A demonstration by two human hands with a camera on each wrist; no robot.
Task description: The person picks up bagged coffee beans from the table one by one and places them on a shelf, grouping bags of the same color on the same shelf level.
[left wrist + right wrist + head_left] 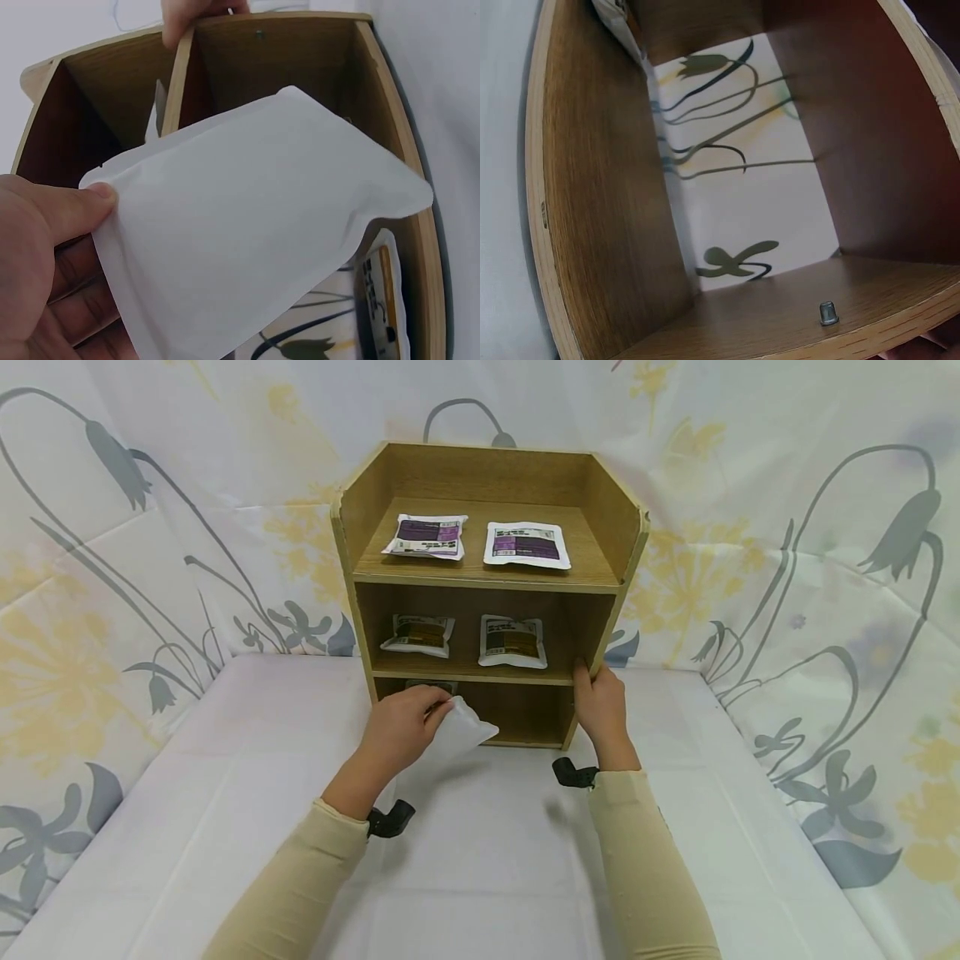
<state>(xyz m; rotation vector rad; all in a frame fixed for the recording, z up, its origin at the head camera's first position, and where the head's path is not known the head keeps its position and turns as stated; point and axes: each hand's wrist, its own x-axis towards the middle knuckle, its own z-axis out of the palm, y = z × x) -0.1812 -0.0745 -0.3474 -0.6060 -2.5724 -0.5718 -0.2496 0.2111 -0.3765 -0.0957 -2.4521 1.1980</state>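
Observation:
In the head view my left hand (pixel 401 727) pinches one edge of a white pouch (pixel 461 731) in front of the bottom compartment of a small wooden shelf (pixel 487 578). The left wrist view shows this pouch (pixel 240 210) with its plain side to the camera, the thumb flat on its edge. My right hand (pixel 602 706) grips the shelf's right side panel, near the middle board. Behind the left hand, another pouch (pixel 384 296) with an orange and black label lies in the bottom compartment. In the right wrist view, only a few fingers show at the lower right corner.
Two purple-labelled pouches (pixel 527 545) lie apart on the top level. Two brown-labelled pouches (pixel 513 642) lie on the middle board. A small metal peg (pixel 829 313) sticks out of the inner side wall. The shelf stands on a white cloth (pixel 487 860) before a floral backdrop (pixel 735 568).

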